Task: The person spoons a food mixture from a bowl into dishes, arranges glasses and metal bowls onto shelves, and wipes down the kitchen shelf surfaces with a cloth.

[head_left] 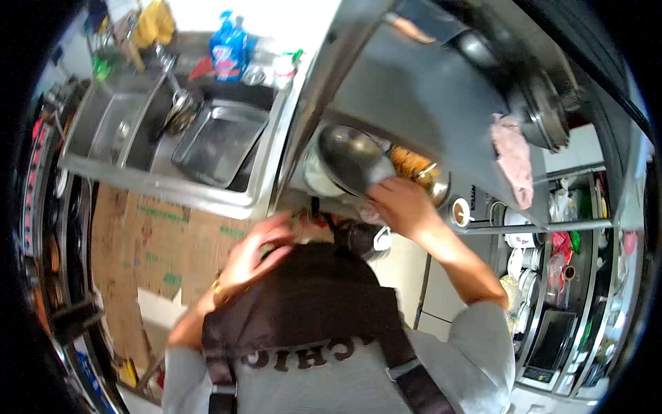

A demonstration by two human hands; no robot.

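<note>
My right hand [402, 205] has its fingers closed on the near rim of a round metal bowl [348, 155]. The bowl is tilted over a white container [318, 172] on the lower shelf, below the steel table. Right beside it lies an orange-patterned jar or packet [412, 165]; its details are blurred. My left hand [258, 252] hangs in the air in front of the dark apron [303, 297], fingers apart, holding nothing.
On the left is a steel sink [114, 169] with a metal tray [222, 141] in it. A blue bottle [229, 52] stands behind. A pink cloth [512, 159] lies on the steel table [427, 83]. Cardboard [162, 241] covers the floor. Shelves with dishes [527, 276] are at right.
</note>
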